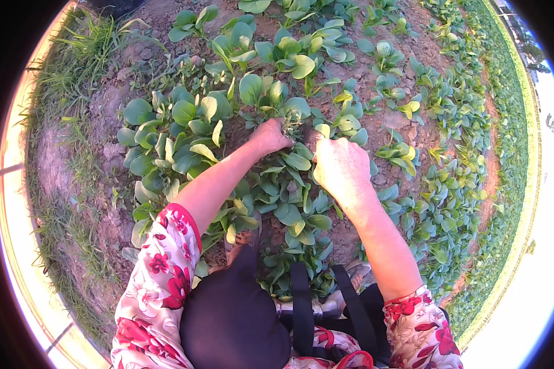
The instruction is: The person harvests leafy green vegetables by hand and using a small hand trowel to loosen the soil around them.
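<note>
Among leafy green plants, my left hand (270, 137) reaches down to the soil, its fingers closed around a small sprig of thin-stemmed weeds (293, 126). Just to its right, my right hand (341, 163) is a fist around the handle of a small hand tool (311, 137); the tool's dark, soil-coloured end points up and left toward the weeds, and its exact kind cannot be told. A broad-leaved plant (273, 94) stands just above both hands. Another leafy clump (184, 122) grows left of my left hand.
Rows of the same leafy greens (448, 101) run along the right. Grass (81, 60) and dry soil (60, 161) border the bed at left, beside a pale paved edge (16, 184). My dark-clad knee (235, 313) and black straps (301, 300) are at the bottom.
</note>
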